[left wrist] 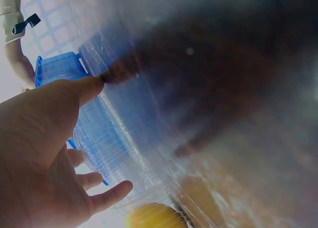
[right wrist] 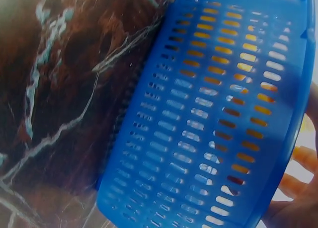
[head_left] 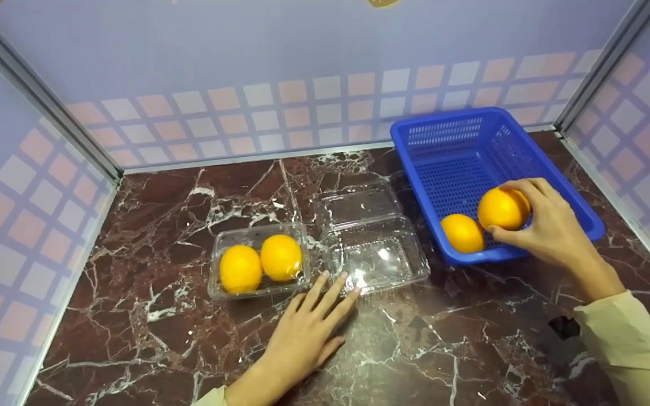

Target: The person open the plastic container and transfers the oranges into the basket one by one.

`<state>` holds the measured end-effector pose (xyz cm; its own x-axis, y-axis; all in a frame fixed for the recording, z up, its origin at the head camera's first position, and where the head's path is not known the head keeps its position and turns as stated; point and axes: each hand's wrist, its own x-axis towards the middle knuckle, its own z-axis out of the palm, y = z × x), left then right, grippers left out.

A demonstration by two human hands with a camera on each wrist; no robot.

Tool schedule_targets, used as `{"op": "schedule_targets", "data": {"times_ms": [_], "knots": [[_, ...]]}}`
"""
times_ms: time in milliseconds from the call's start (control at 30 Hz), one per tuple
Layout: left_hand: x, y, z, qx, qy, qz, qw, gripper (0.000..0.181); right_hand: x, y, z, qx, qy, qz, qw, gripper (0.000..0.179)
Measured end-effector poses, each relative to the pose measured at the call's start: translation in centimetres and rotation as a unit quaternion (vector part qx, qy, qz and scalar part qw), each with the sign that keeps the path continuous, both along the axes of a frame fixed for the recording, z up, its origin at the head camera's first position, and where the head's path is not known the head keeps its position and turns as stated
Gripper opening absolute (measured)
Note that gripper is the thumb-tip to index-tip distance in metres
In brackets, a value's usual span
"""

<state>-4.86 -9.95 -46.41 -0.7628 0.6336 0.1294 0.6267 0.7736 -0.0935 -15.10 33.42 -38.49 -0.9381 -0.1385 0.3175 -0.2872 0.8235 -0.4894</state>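
Observation:
My right hand point(head_left: 553, 225) grips an orange point(head_left: 500, 210) between thumb and fingers, over the near end of a blue plastic basket point(head_left: 449, 180). A second orange point(head_left: 461, 234) lies beside it in the basket's near left corner. The basket's slotted side point(right wrist: 198, 109) hides most of this hand in the right wrist view. My left hand point(head_left: 302, 335) is flat with fingers spread, its fingertips at the front edge of an open clear plastic clamshell box point(head_left: 378, 256). To the left, another clear box point(head_left: 214, 273) holds two oranges point(head_left: 240, 269).
The clamshell's lid point(head_left: 359, 206) lies folded back toward the wall. Patterned panels point(head_left: 297, 90) enclose the back and both sides of the dark marbled tabletop point(head_left: 150, 349). A small black object point(head_left: 563, 327) shows by the right sleeve.

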Motion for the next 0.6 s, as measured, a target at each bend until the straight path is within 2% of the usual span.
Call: {"op": "schedule_targets", "data": {"times_ms": [133,367,600], "knots": [[0.0,0.1,0.0,-0.002,0.003,0.000,1.0000,0.088,-0.3,0.4,0.0,0.015,-0.019,0.012,0.9996,0.067],[0.0,0.1,-0.1,0.013,0.006,-0.004,0.9999,0.089,-1.0,1.3,-0.7,0.054,-0.016,0.038,0.9977,0.067],[0.1,0.0,0.0,0.005,-0.005,0.003,1.0000,0.089,-1.3,1.7,-0.8,0.077,-0.049,0.048,0.9947,0.065]]}}
